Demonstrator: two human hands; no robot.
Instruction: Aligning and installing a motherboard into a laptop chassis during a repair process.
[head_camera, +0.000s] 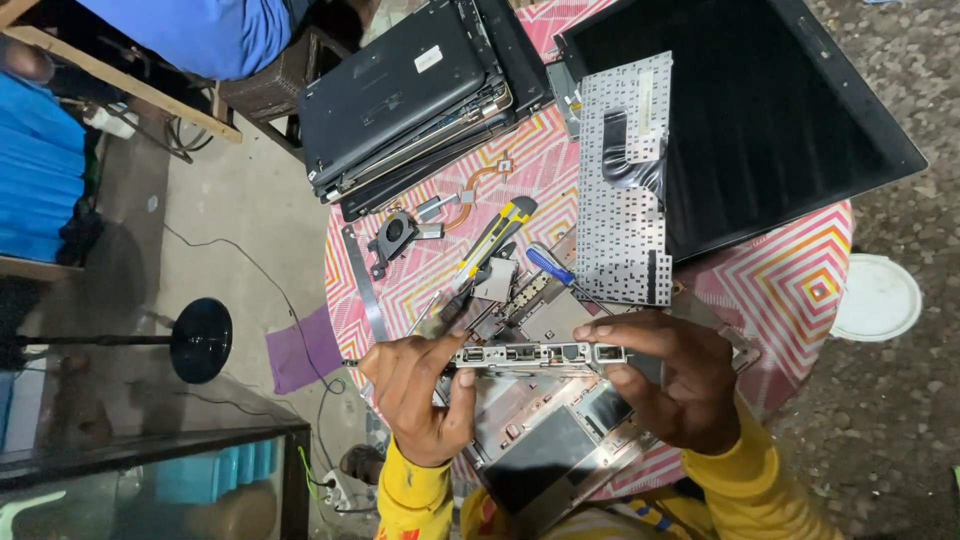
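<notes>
Round and covered in a pink zigzag cloth, the desk (800, 280) carries our work, with a black laptop lid panel (770, 110) at the far right and a stack of closed laptops (410, 90) at the far left. Between them lies a removed keyboard (625, 180), back side up. Near us sits an opened laptop base (550, 440). Just above it we hold a narrow port-edge strip (540, 353), its long axis running left to right. Our left hand (415, 395) pinches its left end, our right hand (665, 375) its right end, both equally close.
</notes>
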